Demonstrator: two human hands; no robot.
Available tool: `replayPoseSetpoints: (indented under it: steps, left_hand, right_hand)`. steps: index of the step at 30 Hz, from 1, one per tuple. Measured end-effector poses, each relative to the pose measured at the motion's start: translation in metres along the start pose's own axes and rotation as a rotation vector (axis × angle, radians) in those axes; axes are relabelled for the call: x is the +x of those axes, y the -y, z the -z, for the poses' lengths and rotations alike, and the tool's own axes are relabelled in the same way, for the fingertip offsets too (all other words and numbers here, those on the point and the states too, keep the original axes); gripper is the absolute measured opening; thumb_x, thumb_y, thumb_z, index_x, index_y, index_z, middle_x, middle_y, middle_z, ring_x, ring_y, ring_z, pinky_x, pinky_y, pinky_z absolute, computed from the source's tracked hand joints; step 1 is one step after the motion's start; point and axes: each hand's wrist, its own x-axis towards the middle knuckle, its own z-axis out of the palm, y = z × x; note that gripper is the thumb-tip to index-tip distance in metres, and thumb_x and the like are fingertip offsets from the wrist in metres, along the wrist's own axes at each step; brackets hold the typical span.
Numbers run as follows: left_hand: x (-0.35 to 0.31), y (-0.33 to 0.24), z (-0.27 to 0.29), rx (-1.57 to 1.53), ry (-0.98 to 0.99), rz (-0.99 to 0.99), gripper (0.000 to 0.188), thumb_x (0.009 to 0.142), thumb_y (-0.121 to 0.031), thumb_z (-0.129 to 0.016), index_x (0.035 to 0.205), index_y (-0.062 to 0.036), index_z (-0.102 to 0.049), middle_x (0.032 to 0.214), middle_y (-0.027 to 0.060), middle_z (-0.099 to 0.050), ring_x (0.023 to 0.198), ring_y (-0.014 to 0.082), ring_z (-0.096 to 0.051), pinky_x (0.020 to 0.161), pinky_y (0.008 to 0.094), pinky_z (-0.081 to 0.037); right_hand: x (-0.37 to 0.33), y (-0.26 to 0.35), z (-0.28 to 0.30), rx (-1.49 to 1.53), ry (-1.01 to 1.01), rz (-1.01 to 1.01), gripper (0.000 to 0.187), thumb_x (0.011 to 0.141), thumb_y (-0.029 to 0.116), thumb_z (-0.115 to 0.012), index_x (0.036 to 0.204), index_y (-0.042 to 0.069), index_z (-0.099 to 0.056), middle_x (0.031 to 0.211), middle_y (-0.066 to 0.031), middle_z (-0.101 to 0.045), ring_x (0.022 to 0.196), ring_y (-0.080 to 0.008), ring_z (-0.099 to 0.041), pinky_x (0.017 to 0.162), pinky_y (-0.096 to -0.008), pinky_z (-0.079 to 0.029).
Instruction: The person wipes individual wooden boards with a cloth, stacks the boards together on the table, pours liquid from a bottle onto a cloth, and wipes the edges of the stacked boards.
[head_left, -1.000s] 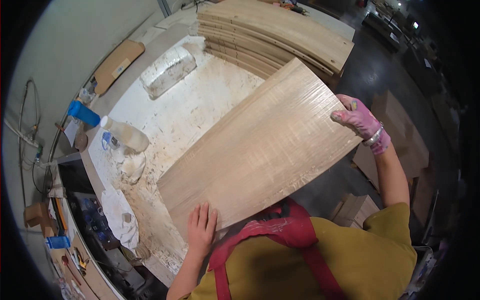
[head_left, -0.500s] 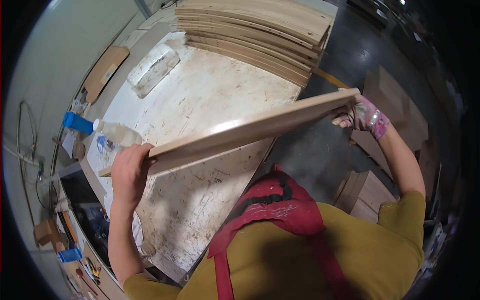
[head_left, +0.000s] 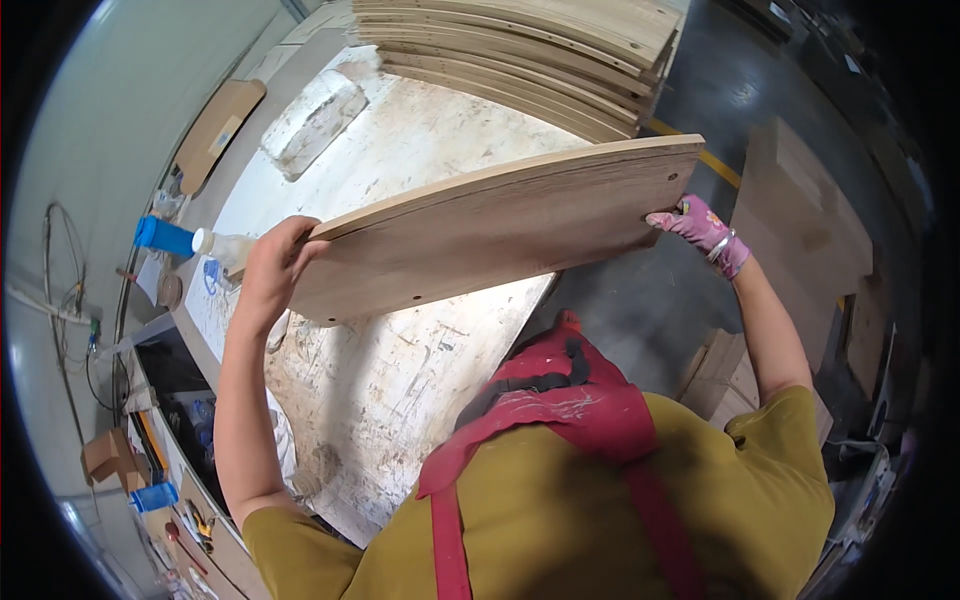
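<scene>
Left hand (head_left: 276,268) and gloved right hand (head_left: 697,228) clamp opposite ends of a board (head_left: 490,228) | we've got it tilted, partly over the surface (head_left: 440,350) | a leftward swing could topple the bottle (head_left: 226,248)

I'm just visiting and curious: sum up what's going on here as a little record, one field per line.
Held item: wooden board, tilted up, with dark holes in its near face
Left hand: bare, gripping the board's left end
Right hand: in a pink glove, gripping the board's right end
Work surface: white table, stained and scuffed
Beyond the board: stack of similar boards
Left of the board: blue container, pale bottle
</scene>
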Motion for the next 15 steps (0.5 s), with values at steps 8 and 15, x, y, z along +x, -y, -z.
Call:
replayPoseSetpoints:
  steps: [8,15]
  left_hand:
    - [-0.014,-0.020,0.011,0.112,-0.162,-0.158,0.024,0.074,-0.011,-0.073,0.091,-0.0009,-0.060,0.076,0.0139,-0.058,0.070,0.0318,-0.055,0.063,0.0356,-0.044]
    - [0.094,-0.091,0.051,-0.023,-0.131,-0.212,0.028,0.081,-0.018,-0.068,0.100,0.0017,-0.061,0.084,0.0144,-0.062,0.077,0.0254,-0.060,0.071,0.0310,-0.046]
  right_hand:
    - [-0.046,0.031,-0.007,0.027,-0.433,0.011,0.034,0.072,0.016,-0.078,0.095,-0.005,-0.064,0.092,-0.0051,-0.066,0.086,-0.0126,-0.061,0.077,-0.0269,-0.049]
    - [-0.085,0.025,0.089,0.586,-0.326,0.363,0.009,0.083,0.005,-0.059,0.090,0.001,-0.063,0.089,-0.0005,-0.064,0.085,-0.0079,-0.058,0.080,-0.0204,-0.044]
